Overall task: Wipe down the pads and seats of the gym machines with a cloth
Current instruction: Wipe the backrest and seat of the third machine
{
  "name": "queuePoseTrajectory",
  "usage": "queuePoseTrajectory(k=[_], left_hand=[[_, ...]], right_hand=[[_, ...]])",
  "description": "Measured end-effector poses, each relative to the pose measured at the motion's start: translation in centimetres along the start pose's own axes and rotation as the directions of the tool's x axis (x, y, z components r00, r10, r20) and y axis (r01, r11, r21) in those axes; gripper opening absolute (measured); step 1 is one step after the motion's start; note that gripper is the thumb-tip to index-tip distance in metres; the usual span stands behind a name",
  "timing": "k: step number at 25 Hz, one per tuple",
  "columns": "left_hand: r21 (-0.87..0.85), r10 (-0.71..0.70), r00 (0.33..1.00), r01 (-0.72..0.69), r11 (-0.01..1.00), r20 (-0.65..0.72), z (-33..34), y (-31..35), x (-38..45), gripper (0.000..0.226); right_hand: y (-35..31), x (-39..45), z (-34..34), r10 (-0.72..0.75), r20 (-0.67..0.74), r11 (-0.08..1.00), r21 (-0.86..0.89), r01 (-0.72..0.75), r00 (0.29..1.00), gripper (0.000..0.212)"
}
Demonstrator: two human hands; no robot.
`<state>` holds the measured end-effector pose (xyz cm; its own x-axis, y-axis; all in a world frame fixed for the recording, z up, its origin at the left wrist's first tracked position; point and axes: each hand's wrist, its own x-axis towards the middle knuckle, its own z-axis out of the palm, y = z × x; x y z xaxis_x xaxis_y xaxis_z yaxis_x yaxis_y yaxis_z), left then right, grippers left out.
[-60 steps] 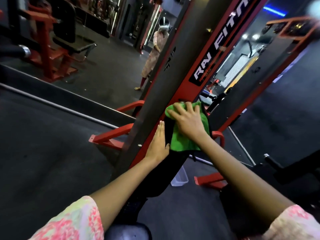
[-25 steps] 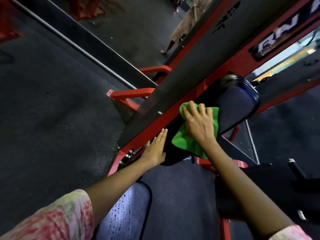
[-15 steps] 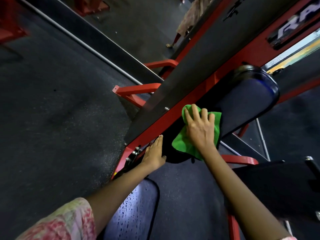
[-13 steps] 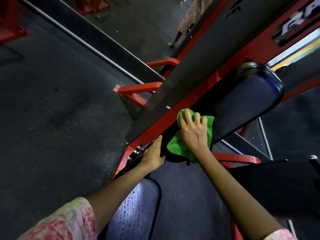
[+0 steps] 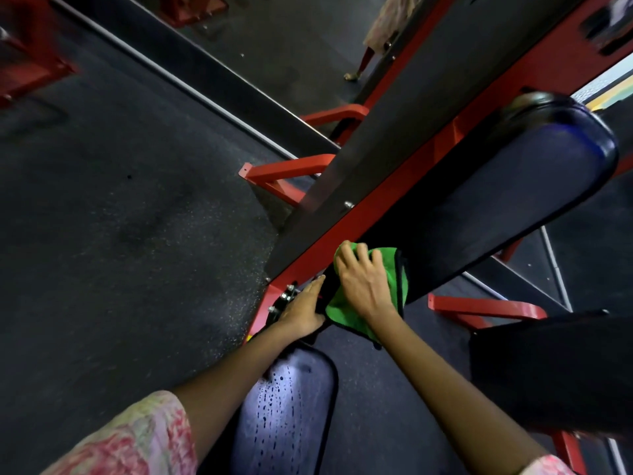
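Note:
A long dark back pad (image 5: 486, 204) slopes up to the right on a red and black machine frame (image 5: 359, 214). My right hand (image 5: 363, 282) presses a green cloth (image 5: 394, 272) flat against the pad's lower end, fingers spread over it. My left hand (image 5: 303, 308) lies with straight fingers against the pad's lower left edge, beside the frame's bolts. A dark seat (image 5: 287, 409) with wet droplets sits below, between my forearms.
A second black pad (image 5: 555, 371) on a red support stands at the right. Red frame feet (image 5: 284, 173) stick out over the dark rubber floor (image 5: 120, 234). A mirror at the top shows a person's reflected legs (image 5: 373, 39).
My right hand has slid the green cloth down the back pad from its middle to its lower end. My left hand stayed at the pad's lower edge. The view has tilted downward.

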<state>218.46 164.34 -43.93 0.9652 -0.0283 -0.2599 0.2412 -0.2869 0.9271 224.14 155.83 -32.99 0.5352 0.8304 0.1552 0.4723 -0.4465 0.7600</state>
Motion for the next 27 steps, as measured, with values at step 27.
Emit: queuePoseTrajectory(k=[27], left_hand=[[-0.180, 0.012, 0.995, -0.030, 0.983, -0.100, -2.6, 10.0, 2.1, 0.065]], right_hand=[[10.1, -0.1, -0.8, -0.095, -0.361, 0.995, -0.032, 0.090, 0.928, 0.043]])
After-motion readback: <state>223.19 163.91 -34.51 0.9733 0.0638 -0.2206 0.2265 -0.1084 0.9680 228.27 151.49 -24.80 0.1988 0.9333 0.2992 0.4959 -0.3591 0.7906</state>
